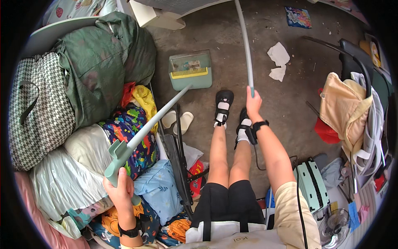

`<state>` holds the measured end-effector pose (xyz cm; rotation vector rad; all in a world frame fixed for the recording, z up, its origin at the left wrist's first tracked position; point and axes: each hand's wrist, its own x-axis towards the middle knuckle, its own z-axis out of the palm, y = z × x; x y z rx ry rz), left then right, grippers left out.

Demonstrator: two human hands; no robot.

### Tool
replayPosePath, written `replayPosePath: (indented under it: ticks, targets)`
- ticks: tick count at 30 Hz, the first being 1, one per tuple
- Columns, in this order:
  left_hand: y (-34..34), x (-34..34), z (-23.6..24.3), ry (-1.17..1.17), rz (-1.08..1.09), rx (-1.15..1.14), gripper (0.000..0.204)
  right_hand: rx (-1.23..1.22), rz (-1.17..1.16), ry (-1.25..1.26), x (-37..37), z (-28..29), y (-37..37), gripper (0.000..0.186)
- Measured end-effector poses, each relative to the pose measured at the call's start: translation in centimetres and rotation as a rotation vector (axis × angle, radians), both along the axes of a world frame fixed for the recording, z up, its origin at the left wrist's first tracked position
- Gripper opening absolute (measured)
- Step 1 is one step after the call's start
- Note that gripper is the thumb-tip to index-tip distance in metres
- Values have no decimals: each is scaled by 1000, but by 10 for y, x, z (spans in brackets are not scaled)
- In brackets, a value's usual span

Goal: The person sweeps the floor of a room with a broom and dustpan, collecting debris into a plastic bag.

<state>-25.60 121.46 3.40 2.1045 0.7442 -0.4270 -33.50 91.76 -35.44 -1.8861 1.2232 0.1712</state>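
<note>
Gripping in both hands; left hand (120, 189) wrapped around the top of a long pale-green plastic dustpan handle (154, 119), thumb along the grip, fingers partly hidden; right hand (253, 101) closed around the near end of a slim light-grey pole (246, 45), which runs out past the upper edge, far end not visible; pale-green rectangular dustpan (195, 83) with a yellow comb strip (188, 73) sits on the dark concrete floor (265, 23), ahead and left of the black strapped shoes (224, 101), small bits inside hard to make out; torn white paper pieces (279, 54) lie right of the pole, shiny blue multicoloured wrapper (298, 18) beyond them; cream slip-on shoes (185, 123) lie near the dustpan, beside large dark-green fabric bundle (93, 68) and other bags at left.
</note>
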Motion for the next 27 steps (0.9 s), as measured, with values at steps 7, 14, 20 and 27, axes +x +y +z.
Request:
replayPosePath:
  ticks: [7,14,20,27]
  targets:
    - [-14,4,3,10,17,-20,13,45,109,-20,80,-33,-25,46]
    - [-17,7,2,12,-4,-12,13,199,145,137,66,-33,-76,48]
    - [-19,6,1,9,21,-23,13,146,238,216,-41,37,-95,44]
    - [-17,7,2,13,17,-56,13,109,254,322,-226,154,-89,36]
